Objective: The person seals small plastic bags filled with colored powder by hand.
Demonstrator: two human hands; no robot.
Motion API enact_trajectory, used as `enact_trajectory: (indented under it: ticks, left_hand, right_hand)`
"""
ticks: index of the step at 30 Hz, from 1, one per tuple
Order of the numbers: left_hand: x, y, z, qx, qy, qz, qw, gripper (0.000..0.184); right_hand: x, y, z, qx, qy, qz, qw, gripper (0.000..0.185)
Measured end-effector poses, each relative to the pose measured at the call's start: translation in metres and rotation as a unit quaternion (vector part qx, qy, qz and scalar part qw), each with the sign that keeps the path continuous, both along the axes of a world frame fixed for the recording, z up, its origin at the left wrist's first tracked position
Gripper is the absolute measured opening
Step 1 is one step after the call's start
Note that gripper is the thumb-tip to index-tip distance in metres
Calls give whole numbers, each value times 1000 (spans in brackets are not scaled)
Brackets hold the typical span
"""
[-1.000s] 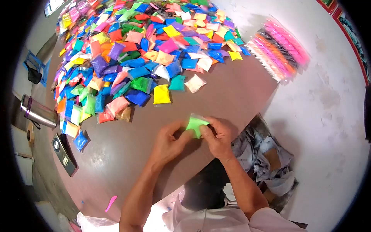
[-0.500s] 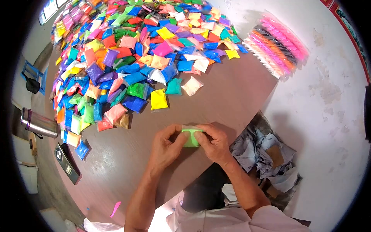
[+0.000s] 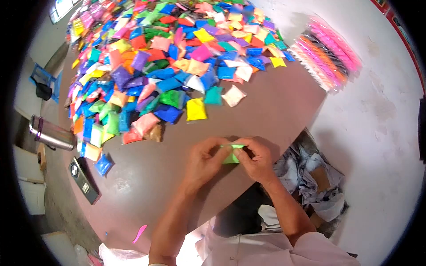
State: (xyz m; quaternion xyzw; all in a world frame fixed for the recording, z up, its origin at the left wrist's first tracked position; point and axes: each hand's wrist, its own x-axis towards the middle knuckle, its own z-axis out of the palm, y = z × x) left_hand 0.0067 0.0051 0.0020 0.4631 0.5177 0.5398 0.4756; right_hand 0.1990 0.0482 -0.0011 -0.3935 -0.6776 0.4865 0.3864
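Note:
A small light green packet (image 3: 230, 156) is pinched between both hands above the brown table (image 3: 133, 177). My left hand (image 3: 207, 160) grips its left side, thumb on the near face. My right hand (image 3: 254, 159) holds the right side, its thumb pressed close to the other thumb. Fingers cover much of the packet. Beyond the hands, the closest loose packets are a yellow one (image 3: 196, 109), a teal one (image 3: 213, 95) and a pale peach one (image 3: 234, 95).
A large heap of coloured packets (image 3: 155, 66) covers the far table. Bundled pink, orange and black items (image 3: 326, 55) lie at its right corner. At left are a steel flask (image 3: 52, 133), a phone (image 3: 83, 181) and a blue packet (image 3: 103, 165). A pink strip (image 3: 140, 233) lies near the front edge.
The green packet has tilted and less of its face shows between the thumbs. Both hands still hold it. The whole view has shifted slightly.

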Motion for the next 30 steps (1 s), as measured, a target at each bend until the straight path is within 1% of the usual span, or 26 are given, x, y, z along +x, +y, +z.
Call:
enact_trajectory:
  ticks: [1,2,3,5,6,7,9,11,13,14,16,18,20,21,23,25,26,28,29,30]
  left_hand:
    - [1,0,-3,22,13,9,1000,13]
    - [1,1,-4,26,4,9,1000,13]
    - [2,1,-3,27,10,18,999,13]
    - [3,1,2,34,25,12,999,13]
    - [3,1,3,30,14,3,999,14]
    - [3,1,6,34,20,8,999,14]
    - [6,1,12,13,-12,-7,1000,17]
    - [4,2,15,26,-7,-7,1000,18]
    - [2,3,12,49,21,-9,999,18]
    - [1,4,9,48,20,-2,999,18]
    - [0,2,7,32,72,10,997,18]
    - [3,-1,11,15,68,15,997,18]
    - [4,-1,11,3,67,22,998,18]
    - [5,0,8,15,70,29,997,18]
    - [10,2,6,25,77,30,996,19]
    - [19,-1,7,23,-4,47,999,20]
    - [16,-2,8,20,2,42,999,20]
    - [3,-3,14,14,138,-11,990,20]
    - [2,-3,15,20,150,-19,988,20]
    - [2,-6,13,18,91,-9,996,21]
  right_hand:
    - [-2,0,3,-6,-9,-5,1000,25]
    - [-3,0,11,24,-19,-3,1000,21]
    - [-3,1,10,25,-13,5,1000,21]
    - [-3,2,5,2,18,-15,1000,19]
    - [-1,3,-2,-16,57,-8,998,17]
    - [1,4,-6,-12,62,-3,998,17]
    - [5,6,-9,-19,44,-11,999,16]
    - [5,6,-9,-7,38,-16,999,16]
    - [1,7,-7,1,30,-21,999,15]
    - [0,7,-5,-5,41,-18,999,16]
    - [-3,3,0,-23,49,-14,998,16]
    - [-5,1,7,35,-17,-36,999,17]
    - [-3,2,3,14,-8,-27,999,18]
    - [-2,3,2,0,0,-18,1000,18]
    - [0,4,1,4,12,-31,999,18]
    - [4,2,2,3,23,-47,999,17]
    - [3,3,5,6,30,-38,999,18]
    - [1,2,6,11,50,-36,998,18]
    - [1,2,7,21,17,-26,999,19]
    - [-1,3,9,36,-15,-19,999,20]
